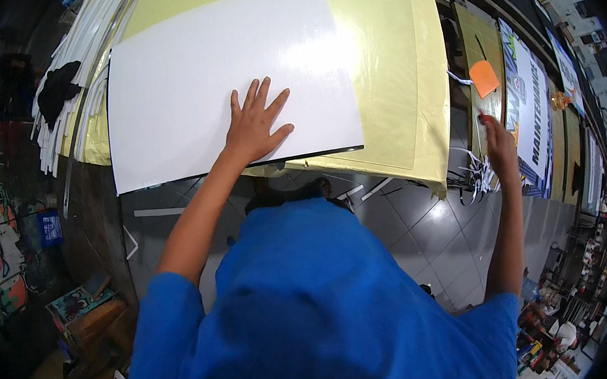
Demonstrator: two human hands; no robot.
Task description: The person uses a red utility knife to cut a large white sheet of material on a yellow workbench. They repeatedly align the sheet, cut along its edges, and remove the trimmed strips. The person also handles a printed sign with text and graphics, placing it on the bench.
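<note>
My left hand point(255, 127) lies flat, fingers spread, on a large white sheet point(200, 76) with a dark near edge. The sheet rests on a table covered in pale yellow wrapping point(399, 80) and reaches the near side. Off to the right, past the table, my right hand point(502, 149) is raised with its fingers closed round a small red-ended tool point(484, 117). Most of that tool is hidden in the grip, so its kind does not show. Just beyond it sits a flat orange squeegee-like piece point(484, 78).
Long white strips point(82, 50) are piled along the table's left side, with a black cloth point(58, 92) on them. To the right stand printed panels point(528, 112) and a tangle of thin white strips point(481, 174). Strip offcuts point(159, 211) lie on the grey tiled floor point(407, 216).
</note>
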